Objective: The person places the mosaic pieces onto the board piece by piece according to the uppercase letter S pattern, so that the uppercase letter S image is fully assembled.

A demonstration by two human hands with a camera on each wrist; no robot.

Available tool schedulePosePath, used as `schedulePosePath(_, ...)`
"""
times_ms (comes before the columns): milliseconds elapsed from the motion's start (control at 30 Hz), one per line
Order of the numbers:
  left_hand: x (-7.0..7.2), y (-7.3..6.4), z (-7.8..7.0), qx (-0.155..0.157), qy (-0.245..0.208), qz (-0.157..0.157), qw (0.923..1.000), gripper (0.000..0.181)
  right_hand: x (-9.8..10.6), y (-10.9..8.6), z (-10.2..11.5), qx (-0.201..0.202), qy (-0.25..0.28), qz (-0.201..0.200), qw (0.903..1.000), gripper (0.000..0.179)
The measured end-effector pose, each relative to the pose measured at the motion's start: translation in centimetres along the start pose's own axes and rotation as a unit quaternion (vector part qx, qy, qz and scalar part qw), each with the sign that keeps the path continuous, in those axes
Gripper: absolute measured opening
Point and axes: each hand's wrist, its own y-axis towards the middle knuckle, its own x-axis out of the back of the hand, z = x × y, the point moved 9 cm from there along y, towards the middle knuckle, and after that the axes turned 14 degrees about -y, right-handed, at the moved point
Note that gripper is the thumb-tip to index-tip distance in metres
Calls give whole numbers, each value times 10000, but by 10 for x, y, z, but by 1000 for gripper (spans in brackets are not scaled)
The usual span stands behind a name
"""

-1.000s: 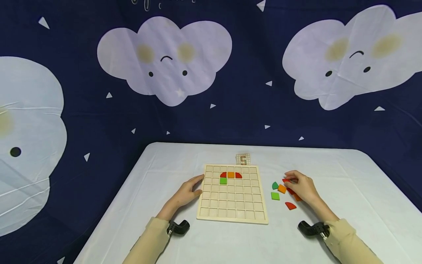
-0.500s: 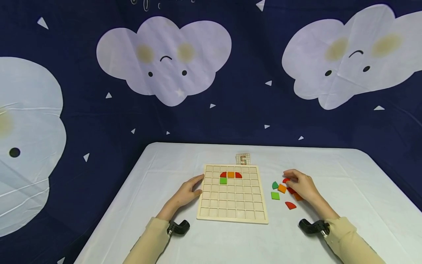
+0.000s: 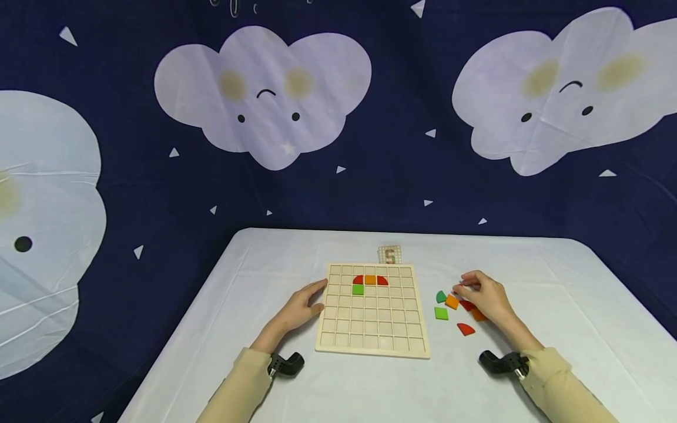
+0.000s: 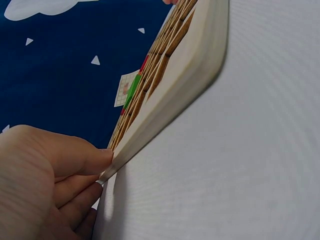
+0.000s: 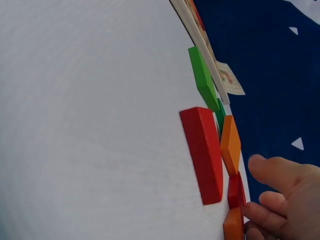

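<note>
A wooden grid board (image 3: 370, 320) lies on the white table. Along its left edge rests my left hand (image 3: 301, 305), fingers fairly straight; in the left wrist view the thumb (image 4: 102, 159) touches the rim. Two red quarter-circles, an orange square (image 3: 370, 280) between them and a light green square (image 3: 358, 289) below fill cells near the top. To the board's right, my right hand (image 3: 488, 296) bends over loose pieces, thumb and index finger close together at a mostly hidden red piece (image 3: 461, 285). I cannot tell whether they pinch it. Below them lies another red piece (image 5: 236, 190).
Around the right hand lie a dark green quarter-circle (image 3: 441, 296), an orange square (image 3: 452, 302), a light green square (image 3: 441, 313), a red quarter-circle (image 3: 466, 329) and another orange piece (image 3: 478, 315). A patterned card (image 3: 390, 255) stands behind the board, before a cloud-print cloth (image 3: 402, 194).
My right hand's fingertips have shifted slightly, and they now cover most of the red piece that showed half a second ago. The left hand and board have stayed put.
</note>
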Motion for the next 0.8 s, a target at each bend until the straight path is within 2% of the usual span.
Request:
schedulePosePath(133,-1,0,1,20,-27,-12,10000,58,-2,0,3,152,-144,72,9998,46)
schedulePosePath(433,-2,-1,0,-3,-44,-52,10000,57,-6,-2,7,459,-98,216,9987,43)
schedulePosePath(600,0,-1,0,7,-29,-45,10000,57,-4,-4,8,550,-128,53,9984,47)
schedulePosePath(800,-1,-1,0,-9,-77,-28,10000,57,0,-6,11,649,-41,-227,9976,40)
